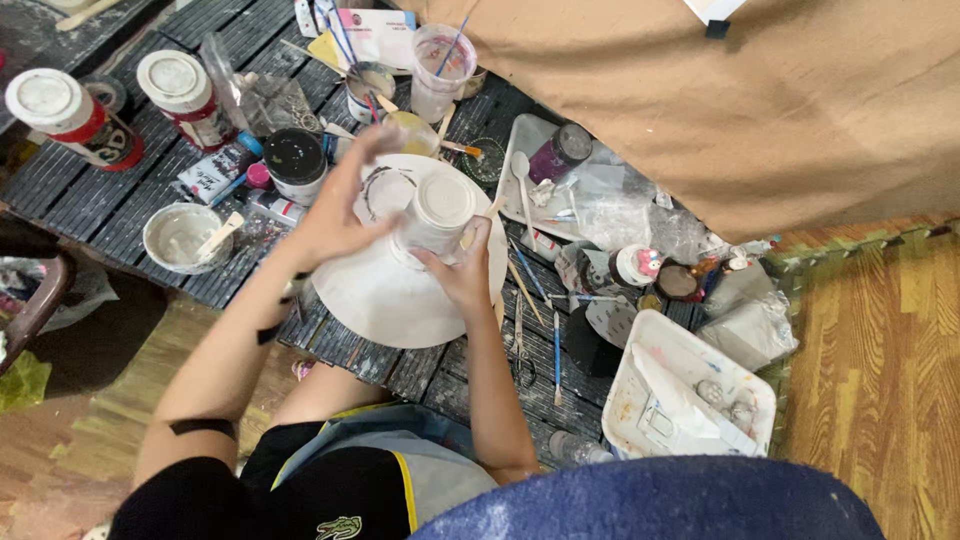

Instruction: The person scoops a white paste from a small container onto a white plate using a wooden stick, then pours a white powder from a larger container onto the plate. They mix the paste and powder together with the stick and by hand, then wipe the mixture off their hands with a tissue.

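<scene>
A white plastic jar stands on a round white board in the middle of a dark slatted work surface. My left hand cups the jar's left side, fingers spread and blurred. My right hand presses against the jar's near right side. A grey smear marks the board behind the jar.
Two white-lidded jars with red labels, a black-lidded pot, a small bowl with a stick, cups with brushes, loose brushes, a white tray, a brown sheet, wooden floor.
</scene>
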